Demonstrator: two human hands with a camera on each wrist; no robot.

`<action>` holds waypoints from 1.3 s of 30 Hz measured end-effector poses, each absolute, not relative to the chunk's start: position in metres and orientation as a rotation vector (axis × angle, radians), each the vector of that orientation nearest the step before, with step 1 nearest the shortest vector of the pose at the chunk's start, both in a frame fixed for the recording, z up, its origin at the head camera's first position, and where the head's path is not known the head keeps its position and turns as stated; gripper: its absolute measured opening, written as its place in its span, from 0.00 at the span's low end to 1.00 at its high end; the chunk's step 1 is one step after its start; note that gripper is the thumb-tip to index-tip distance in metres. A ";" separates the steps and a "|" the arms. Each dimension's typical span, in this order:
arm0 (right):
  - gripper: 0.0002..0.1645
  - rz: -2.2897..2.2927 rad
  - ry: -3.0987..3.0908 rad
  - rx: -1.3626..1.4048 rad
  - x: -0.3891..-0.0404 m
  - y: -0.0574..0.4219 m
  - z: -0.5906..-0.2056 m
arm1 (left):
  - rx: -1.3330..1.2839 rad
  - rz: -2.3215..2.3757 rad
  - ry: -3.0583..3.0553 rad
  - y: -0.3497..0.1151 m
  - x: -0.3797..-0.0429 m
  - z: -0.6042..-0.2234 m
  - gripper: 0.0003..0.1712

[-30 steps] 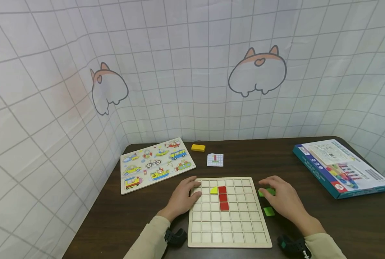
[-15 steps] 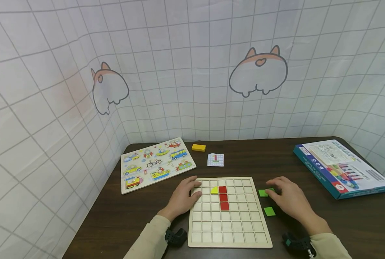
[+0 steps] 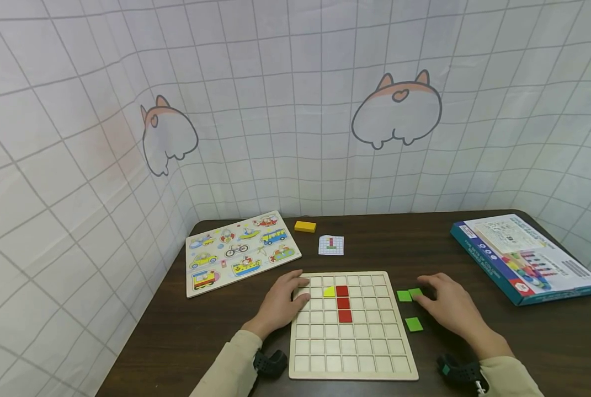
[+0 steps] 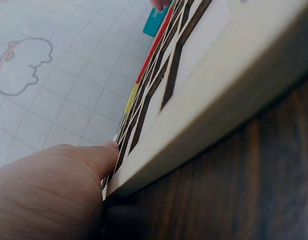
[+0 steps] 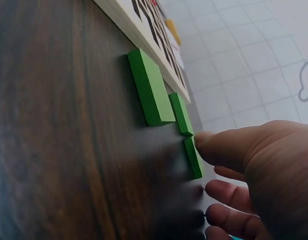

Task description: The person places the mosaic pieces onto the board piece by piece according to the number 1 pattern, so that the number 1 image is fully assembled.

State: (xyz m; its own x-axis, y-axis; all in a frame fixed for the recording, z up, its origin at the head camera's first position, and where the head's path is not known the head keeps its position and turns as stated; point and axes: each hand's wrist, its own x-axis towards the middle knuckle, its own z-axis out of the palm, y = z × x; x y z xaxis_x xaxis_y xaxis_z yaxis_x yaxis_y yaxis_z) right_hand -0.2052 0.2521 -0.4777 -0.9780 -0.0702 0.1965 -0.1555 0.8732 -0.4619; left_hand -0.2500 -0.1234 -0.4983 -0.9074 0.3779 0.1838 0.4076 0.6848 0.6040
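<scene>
A pale wooden grid board (image 3: pixel 353 347) lies in the middle of the table, with three red squares (image 3: pixel 342 303) in one column and a yellow quarter-round-looking piece (image 3: pixel 329 291) beside the top one. My left hand (image 3: pixel 281 300) rests on the board's left edge, its thumb (image 4: pixel 106 155) lying over the rim. To the board's right are three green square tiles, one nearer me (image 3: pixel 414 324) and two side by side farther off (image 3: pixel 404 296). My right hand (image 3: pixel 446 305) is at the rightmost green tile (image 5: pixel 193 157), thumb tip right at its top and the other fingers loosely bent.
Behind the board lie a small paper pattern card (image 3: pixel 331 245) and a yellow block (image 3: pixel 305 226). A picture puzzle board (image 3: pixel 240 251) sits at the back left, and a flat blue-edged box (image 3: pixel 526 259) at the right. A gridded white curtain (image 3: pixel 295 110) hangs behind the table.
My right hand has drawn a little to the right, uncovering more of the two far green tiles. The left hand and the board have stayed put.
</scene>
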 end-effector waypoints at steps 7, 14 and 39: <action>0.27 0.737 -2.917 0.192 -0.205 0.254 -0.478 | -0.661 -1.032 -2.849 -0.123 -0.250 -0.499 0.20; 0.20 0.737 -2.888 0.245 -0.203 0.254 -0.480 | -0.658 -1.024 -2.859 -0.124 -0.250 -0.500 0.21; 0.15 0.743 -2.888 0.181 -0.202 0.258 -0.475 | -0.666 -1.013 -2.846 -0.124 -0.251 -0.502 0.21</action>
State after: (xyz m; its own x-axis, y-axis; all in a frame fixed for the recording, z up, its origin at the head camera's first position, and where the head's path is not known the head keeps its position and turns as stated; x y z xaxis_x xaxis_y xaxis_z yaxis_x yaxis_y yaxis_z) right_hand -0.2025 0.2581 -0.4755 -0.9809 -0.0782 0.1784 -0.1545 0.8697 -0.4687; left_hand -0.2508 -0.1240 -0.5015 -0.9063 0.3799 0.1854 0.4116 0.6929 0.5921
